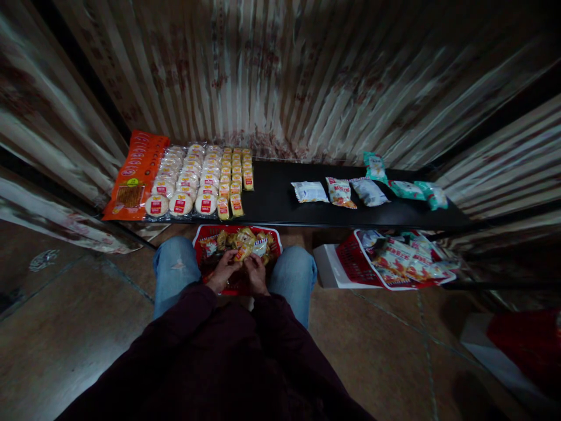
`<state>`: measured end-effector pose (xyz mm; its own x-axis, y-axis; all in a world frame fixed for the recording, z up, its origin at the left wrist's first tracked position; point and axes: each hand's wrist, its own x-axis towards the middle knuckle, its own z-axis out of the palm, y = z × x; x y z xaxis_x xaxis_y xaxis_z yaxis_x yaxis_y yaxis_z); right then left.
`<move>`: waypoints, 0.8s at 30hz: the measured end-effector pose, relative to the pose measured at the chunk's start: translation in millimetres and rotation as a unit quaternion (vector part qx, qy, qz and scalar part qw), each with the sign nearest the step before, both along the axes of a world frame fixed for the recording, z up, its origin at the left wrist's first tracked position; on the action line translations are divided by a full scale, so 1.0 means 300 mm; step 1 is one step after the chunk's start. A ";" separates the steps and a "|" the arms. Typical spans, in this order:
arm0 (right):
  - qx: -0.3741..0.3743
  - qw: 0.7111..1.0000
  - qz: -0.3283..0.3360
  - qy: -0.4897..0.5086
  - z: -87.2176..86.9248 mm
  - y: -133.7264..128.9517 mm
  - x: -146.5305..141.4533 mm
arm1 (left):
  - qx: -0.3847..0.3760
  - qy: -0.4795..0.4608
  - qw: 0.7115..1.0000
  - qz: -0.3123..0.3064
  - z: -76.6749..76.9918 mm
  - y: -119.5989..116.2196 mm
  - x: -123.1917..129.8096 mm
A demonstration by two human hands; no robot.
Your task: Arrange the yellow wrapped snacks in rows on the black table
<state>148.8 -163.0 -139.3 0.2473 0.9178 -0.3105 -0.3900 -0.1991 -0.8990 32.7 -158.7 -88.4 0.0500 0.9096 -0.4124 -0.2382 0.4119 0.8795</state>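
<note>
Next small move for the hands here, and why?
Probably lift the yellow packet to the near end of the rightmost yellow column: left hand and right hand hold it over the red basket, and that column stops short of its neighbour.

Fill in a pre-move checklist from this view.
1. Yellow packet in grip: ok, at the fingertips of left hand and right hand.
2. More packets in red basket: ok, between the knees.
3. Rows of yellow packets on black shelf equal in length: not ok, rightmost row stops short of the front.
4. Loose bags aligned: not ok, mixed angles.
5. Held packet's seal intact: cannot tell, too small.
</note>
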 end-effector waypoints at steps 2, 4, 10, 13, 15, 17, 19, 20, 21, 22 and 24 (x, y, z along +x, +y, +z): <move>-0.008 1.000 -0.005 -0.001 0.003 0.000 0.001 | 0.000 0.012 1.000 -0.005 0.001 0.000 0.004; -0.011 1.000 -0.007 -0.004 0.007 0.002 0.001 | -0.004 0.018 1.000 -0.005 0.004 0.001 0.006; -0.002 1.000 -0.004 -0.013 0.027 0.005 0.000 | -0.025 0.020 1.000 0.001 0.023 0.001 0.009; 0.002 1.000 -0.009 -0.017 0.037 0.008 -0.001 | -0.027 0.015 0.999 0.008 0.034 -0.004 0.011; 0.005 1.000 -0.012 -0.019 0.043 0.010 -0.003 | -0.038 0.011 0.999 0.013 0.040 -0.006 0.012; 0.005 1.000 -0.016 -0.020 0.050 0.012 -0.005 | -0.045 0.004 0.999 0.017 0.046 -0.007 0.013; 0.008 1.000 -0.019 -0.022 0.059 0.012 -0.006 | -0.049 -0.004 0.999 0.024 0.049 -0.006 0.014; 0.011 0.999 -0.017 -0.025 0.065 0.011 -0.007 | -0.053 -0.010 0.998 0.026 0.049 -0.005 0.014; 0.016 0.999 -0.014 -0.029 0.071 0.010 -0.007 | -0.058 -0.017 0.998 0.028 0.049 -0.003 0.015; 0.021 0.999 -0.010 -0.033 0.078 0.008 -0.007 | -0.066 -0.027 0.997 0.030 0.049 -0.001 0.015; 0.030 0.999 -0.006 -0.040 0.091 0.004 -0.006 | -0.081 -0.053 0.994 0.043 0.048 0.003 0.018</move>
<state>147.0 -161.7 -112.0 0.2795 0.9314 -0.2333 -0.3190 -0.1391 -0.9375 38.0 -157.7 -74.0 0.0265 0.8345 -0.5504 -0.3660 0.5204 0.7715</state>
